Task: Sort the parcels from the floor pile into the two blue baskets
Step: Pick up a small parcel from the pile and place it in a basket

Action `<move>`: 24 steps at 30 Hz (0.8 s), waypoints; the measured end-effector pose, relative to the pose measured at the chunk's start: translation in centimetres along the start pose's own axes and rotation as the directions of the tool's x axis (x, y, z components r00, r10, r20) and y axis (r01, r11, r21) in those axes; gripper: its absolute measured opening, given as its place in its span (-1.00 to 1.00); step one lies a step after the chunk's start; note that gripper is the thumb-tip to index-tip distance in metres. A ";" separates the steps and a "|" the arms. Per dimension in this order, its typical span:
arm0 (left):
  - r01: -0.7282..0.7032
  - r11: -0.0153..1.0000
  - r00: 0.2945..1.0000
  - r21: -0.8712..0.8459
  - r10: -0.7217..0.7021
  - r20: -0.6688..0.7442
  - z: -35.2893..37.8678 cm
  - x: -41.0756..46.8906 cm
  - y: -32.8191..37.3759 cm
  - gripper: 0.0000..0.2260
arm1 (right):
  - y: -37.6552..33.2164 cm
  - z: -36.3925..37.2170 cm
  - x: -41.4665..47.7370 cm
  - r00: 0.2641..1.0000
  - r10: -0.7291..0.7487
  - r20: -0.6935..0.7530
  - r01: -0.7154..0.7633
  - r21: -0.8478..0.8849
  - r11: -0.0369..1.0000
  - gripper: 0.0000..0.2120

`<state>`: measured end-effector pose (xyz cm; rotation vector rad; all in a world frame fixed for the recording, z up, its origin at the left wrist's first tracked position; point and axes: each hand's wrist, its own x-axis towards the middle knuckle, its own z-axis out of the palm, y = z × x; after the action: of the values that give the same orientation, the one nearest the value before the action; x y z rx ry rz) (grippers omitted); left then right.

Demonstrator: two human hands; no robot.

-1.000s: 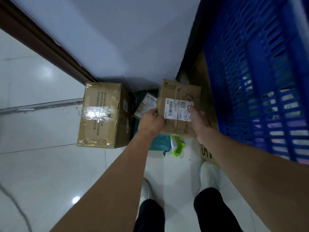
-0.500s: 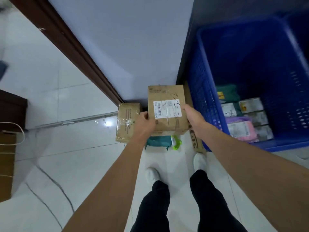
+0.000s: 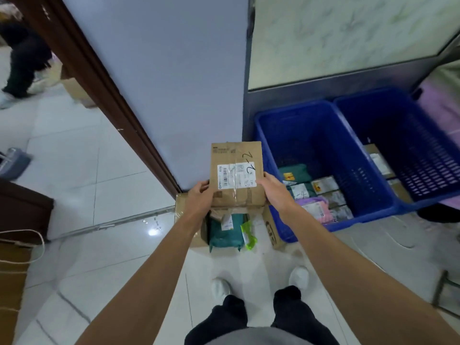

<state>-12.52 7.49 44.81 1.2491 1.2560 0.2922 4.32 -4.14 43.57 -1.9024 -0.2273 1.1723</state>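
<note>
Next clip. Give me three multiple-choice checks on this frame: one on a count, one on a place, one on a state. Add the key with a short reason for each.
1. How many blue baskets are in view?
A. one
B. two
C. three

2. Where is the labelled cardboard box?
A. inside a basket
B. flat on the floor
C. held up in the air, outside both baskets

3. What are the left hand and right hand doing?
A. each holds one side of the box
B. both hang free
C. both rest on a basket's rim

Key:
1 B: two baskets sit side by side.
2 C: the box is lifted, with the floor parcels showing below it.
3 A: a hand grips the box at its left edge and another at its right edge.
</note>
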 end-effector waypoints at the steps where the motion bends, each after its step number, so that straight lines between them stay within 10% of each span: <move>1: -0.012 1.000 1.000 -0.010 0.012 0.011 0.2 -0.4 0.5 -0.65 | -0.4 -0.6 -1.1 1.000 -0.020 0.001 0.020 0.015 1.000 -0.46; 10: -0.120 0.993 0.989 0.015 0.118 0.090 7.8 -4.1 4.5 -0.84 | -0.5 -9.7 -6.8 0.984 -0.140 -0.107 0.155 0.156 0.975 -0.77; 24: -0.243 0.966 0.961 0.090 0.227 0.157 34.6 -11.1 8.7 -0.85 | 4.7 -37.3 -8.9 0.952 -0.213 -0.221 0.246 0.133 0.960 -0.60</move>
<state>15.54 -16.23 51.42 1.4900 1.0098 0.3017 28.02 -33.31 52.58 -1.7856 -0.2293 0.8081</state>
